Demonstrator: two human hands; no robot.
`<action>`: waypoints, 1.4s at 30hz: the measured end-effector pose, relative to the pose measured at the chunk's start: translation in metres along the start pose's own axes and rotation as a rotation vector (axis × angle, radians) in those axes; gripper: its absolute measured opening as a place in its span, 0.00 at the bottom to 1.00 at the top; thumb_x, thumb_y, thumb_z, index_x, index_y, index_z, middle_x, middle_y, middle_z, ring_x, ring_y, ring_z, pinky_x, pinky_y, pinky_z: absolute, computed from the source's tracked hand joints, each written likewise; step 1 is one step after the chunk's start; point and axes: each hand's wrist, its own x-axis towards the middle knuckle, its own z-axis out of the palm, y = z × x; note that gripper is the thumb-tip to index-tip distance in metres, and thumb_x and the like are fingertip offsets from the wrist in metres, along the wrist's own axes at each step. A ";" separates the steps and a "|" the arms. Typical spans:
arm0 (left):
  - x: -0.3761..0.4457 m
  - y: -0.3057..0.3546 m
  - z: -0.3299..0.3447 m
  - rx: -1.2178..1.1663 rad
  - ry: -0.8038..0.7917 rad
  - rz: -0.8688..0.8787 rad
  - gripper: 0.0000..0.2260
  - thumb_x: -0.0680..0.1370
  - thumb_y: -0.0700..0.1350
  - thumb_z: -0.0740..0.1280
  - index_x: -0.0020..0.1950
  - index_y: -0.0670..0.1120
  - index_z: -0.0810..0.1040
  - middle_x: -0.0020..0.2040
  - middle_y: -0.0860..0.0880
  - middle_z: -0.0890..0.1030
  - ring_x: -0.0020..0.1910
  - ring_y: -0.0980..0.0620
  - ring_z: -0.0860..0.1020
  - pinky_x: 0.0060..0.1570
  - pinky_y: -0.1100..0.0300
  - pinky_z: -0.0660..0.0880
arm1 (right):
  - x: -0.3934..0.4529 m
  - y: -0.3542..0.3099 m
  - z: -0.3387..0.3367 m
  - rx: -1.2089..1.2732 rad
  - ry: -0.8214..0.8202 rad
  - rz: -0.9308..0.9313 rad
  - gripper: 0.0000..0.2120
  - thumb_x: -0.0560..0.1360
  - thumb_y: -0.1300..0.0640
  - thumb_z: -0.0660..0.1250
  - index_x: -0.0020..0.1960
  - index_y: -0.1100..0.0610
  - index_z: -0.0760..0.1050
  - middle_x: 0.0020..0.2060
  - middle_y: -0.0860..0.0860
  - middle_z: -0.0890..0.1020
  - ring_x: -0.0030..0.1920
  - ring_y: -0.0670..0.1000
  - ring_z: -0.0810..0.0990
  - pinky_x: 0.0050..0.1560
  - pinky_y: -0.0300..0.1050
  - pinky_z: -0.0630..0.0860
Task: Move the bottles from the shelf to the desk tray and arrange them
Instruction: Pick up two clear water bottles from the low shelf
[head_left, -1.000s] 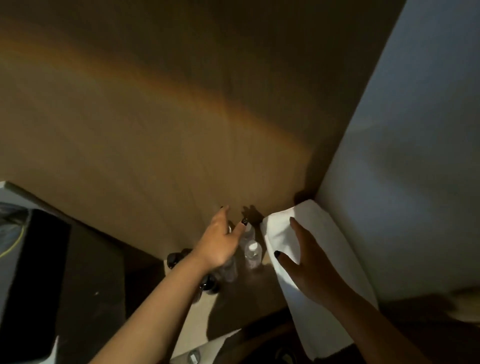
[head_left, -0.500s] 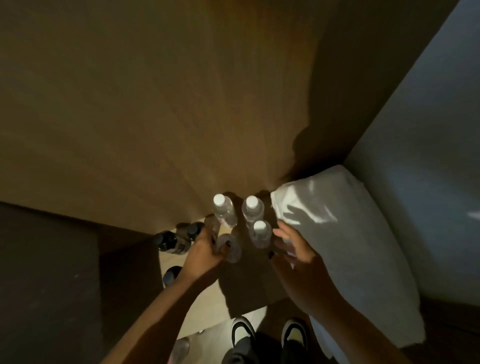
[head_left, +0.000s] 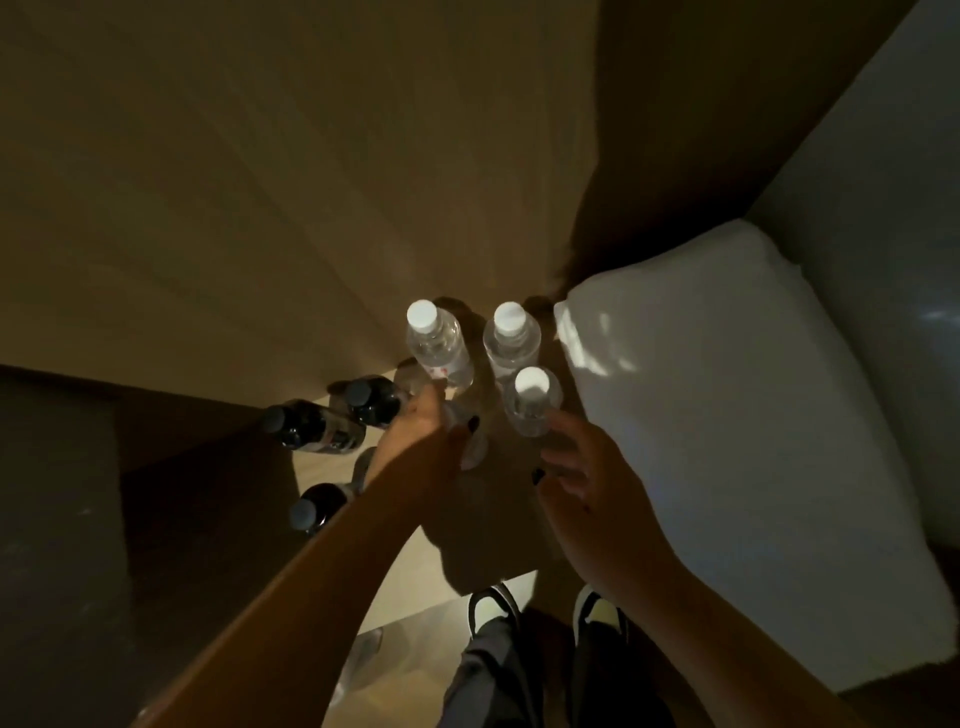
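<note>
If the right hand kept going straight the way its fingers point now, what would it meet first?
Most likely the nearest clear bottle: the right hand is open, its fingertips just short of that bottle or brushing it; depth is unclear in this dim view.

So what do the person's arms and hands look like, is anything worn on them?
Both forearms are bare: no sleeves, watch or bracelets show. The left hand and the right hand wear no gloves. The nails that show are painted dark, on the left thumb and on a right fingertip. The dim light hides finer detail such as rings.
</note>
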 end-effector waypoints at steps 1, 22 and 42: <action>0.002 0.000 -0.001 -0.015 -0.001 -0.044 0.16 0.79 0.49 0.63 0.64 0.48 0.64 0.44 0.50 0.75 0.40 0.52 0.77 0.42 0.56 0.76 | 0.000 0.004 0.004 -0.019 -0.014 -0.001 0.24 0.77 0.59 0.61 0.70 0.45 0.62 0.64 0.42 0.71 0.61 0.38 0.72 0.56 0.33 0.72; -0.087 -0.046 -0.065 -0.756 0.577 -0.148 0.10 0.73 0.45 0.68 0.53 0.47 0.76 0.36 0.49 0.82 0.37 0.38 0.81 0.37 0.38 0.79 | 0.022 0.007 0.021 -0.547 -0.196 -0.397 0.46 0.61 0.44 0.78 0.73 0.56 0.62 0.63 0.54 0.73 0.61 0.51 0.72 0.55 0.43 0.74; -0.076 -0.012 -0.007 -1.776 0.080 -0.398 0.23 0.65 0.63 0.61 0.46 0.50 0.84 0.40 0.48 0.86 0.37 0.51 0.84 0.44 0.54 0.77 | -0.008 -0.033 0.054 0.145 -0.527 0.384 0.17 0.67 0.57 0.76 0.52 0.51 0.74 0.42 0.44 0.79 0.42 0.43 0.79 0.38 0.33 0.78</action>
